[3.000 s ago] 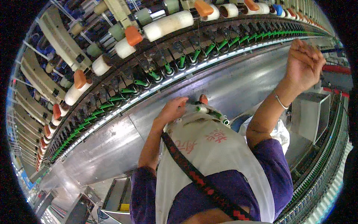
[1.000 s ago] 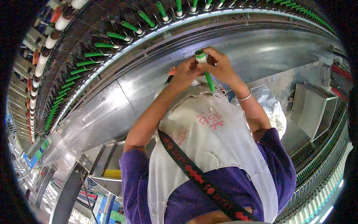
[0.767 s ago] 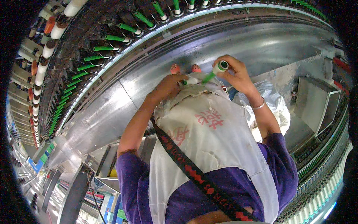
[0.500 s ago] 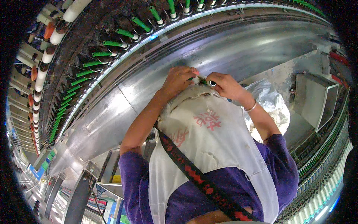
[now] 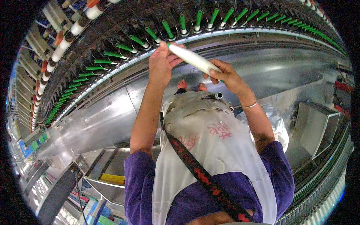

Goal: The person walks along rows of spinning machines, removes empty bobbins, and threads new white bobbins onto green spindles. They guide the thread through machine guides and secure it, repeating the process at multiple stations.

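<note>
A long white yarn bobbin point(image 5: 195, 59) with green tube ends slants between my hands, above the front of the white apron point(image 5: 210, 150). My left hand point(image 5: 161, 62) pinches its upper left tip, thumb on the green end and fingers partly behind. At the lower right end, the thumb and fingers of my right hand point(image 5: 227, 75) close round the bobbin's base. Below that hand, a tube with a dark hollow end point(image 5: 218, 96) pokes out at the apron's top edge. Beyond the bobbin, green spindle tubes point(image 5: 182, 24) stand along the machine.
A curved machine frame with a light rail point(image 5: 101, 73) runs across the far side. White roving bobbins point(image 5: 62, 48) line the upper left. A clear plastic bag point(image 5: 272, 123) and a metal bin point(image 5: 317, 129) lie to the right. My feet point(image 5: 182, 84) show on the shiny floor.
Both hands have risen from the apron's front toward the machine. The white yarn bobbin now shows between them. The view has shifted, showing more of the spindle row.
</note>
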Demonstrator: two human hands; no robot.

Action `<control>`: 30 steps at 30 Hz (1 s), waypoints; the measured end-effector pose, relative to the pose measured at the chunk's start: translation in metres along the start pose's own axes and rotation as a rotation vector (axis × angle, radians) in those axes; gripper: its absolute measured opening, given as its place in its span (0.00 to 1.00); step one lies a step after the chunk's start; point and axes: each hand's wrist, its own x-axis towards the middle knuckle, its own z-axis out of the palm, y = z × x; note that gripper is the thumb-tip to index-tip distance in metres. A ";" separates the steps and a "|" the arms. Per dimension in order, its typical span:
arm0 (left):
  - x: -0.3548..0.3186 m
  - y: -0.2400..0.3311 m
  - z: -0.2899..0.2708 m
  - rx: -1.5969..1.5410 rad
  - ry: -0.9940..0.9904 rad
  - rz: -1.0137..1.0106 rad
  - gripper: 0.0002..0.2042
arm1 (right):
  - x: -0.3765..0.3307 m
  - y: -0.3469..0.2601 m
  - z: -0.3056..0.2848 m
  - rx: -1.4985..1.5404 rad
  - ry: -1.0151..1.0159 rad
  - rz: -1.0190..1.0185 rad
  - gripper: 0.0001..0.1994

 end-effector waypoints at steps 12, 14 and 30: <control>-0.017 0.008 0.024 0.175 -0.177 0.150 0.22 | 0.010 -0.015 -0.020 0.728 -0.322 0.203 0.29; -0.013 0.010 0.027 0.165 -0.086 0.129 0.17 | 0.010 -0.016 -0.018 0.718 -0.316 0.217 0.29; 0.006 0.018 0.039 -0.662 -0.149 0.300 0.06 | -0.011 0.000 -0.017 0.582 -0.224 0.316 0.31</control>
